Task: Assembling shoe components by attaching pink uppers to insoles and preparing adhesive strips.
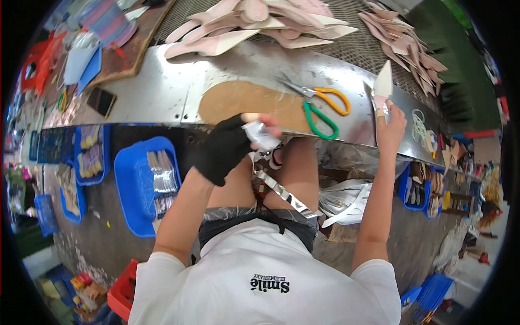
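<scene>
My left hand (225, 149), in a black fingerless glove, is closed on a shiny silver piece (262, 136) above my lap. Below it, a silver strip (284, 194) trails over my thigh; whether the two are joined I cannot make out. On the right, my bare right hand (391, 127) grips the lower end of a pale, pointed shoe insole (383, 84) at the metal bench (162, 108). Between my hands, scissors (331, 103) with one orange and one green handle lie partly on a brown oval pad (244, 103).
Piles of pink-and-cream insoles (254, 24) cover the mesh surface behind the bench. A phone (101, 102) lies at left, a coil of pale cord (418, 129) at right. Below stand a blue bin (130, 187) with silver pieces, more blue bins, and a bundle of silver strips (346, 203).
</scene>
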A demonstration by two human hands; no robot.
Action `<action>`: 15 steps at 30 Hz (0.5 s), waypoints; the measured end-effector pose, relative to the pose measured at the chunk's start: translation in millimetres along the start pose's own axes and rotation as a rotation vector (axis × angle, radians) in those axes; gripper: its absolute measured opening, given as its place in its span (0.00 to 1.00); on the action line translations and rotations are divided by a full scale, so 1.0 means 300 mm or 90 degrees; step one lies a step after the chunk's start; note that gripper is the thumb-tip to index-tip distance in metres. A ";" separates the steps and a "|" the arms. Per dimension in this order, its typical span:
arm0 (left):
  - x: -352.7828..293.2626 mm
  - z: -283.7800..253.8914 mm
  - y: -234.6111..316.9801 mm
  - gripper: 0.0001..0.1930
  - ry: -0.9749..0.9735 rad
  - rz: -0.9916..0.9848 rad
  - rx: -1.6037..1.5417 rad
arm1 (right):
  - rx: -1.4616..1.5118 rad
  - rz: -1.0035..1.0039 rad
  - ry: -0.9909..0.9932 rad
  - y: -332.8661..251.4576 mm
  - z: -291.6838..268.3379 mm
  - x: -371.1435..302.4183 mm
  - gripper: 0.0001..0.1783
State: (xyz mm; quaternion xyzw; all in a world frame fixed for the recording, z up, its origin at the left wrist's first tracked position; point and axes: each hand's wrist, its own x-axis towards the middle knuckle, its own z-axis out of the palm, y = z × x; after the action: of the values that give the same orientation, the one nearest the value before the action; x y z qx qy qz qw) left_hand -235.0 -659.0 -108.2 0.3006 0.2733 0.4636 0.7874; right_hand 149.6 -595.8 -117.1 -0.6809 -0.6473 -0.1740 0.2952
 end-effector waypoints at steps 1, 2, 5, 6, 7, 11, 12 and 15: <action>-0.003 0.055 0.025 0.15 0.054 -0.064 0.040 | 0.163 0.055 -0.095 -0.087 -0.039 -0.008 0.14; -0.012 0.060 0.037 0.16 0.000 -0.101 0.050 | 0.348 0.089 -0.256 -0.160 -0.055 -0.026 0.15; -0.027 0.035 0.014 0.17 -0.042 -0.162 0.028 | 0.756 0.046 -0.557 -0.411 -0.091 -0.069 0.16; -0.032 0.016 0.002 0.17 -0.101 -0.148 -0.026 | 0.857 0.010 -0.573 -0.495 -0.092 -0.078 0.15; -0.036 0.008 -0.004 0.17 -0.161 -0.133 -0.081 | 0.957 -0.027 -0.587 -0.560 -0.092 -0.087 0.15; -0.021 0.036 -0.063 0.15 -0.157 -0.084 -0.240 | 1.193 0.124 -0.815 -0.654 -0.107 -0.090 0.15; -0.018 0.073 -0.059 0.14 -0.014 0.051 -0.036 | 1.217 0.176 -0.842 -0.652 -0.104 -0.090 0.13; -0.072 0.011 0.020 0.13 0.107 -0.172 0.203 | 1.143 0.171 -0.663 -0.681 -0.115 -0.066 0.14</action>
State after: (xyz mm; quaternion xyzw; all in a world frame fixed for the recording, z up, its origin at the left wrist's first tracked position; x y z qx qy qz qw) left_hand -245.1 -676.6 -98.5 0.3423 0.4454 0.3287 0.7593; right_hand -48.6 -635.3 -66.8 -0.2685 -0.5045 0.7197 0.3941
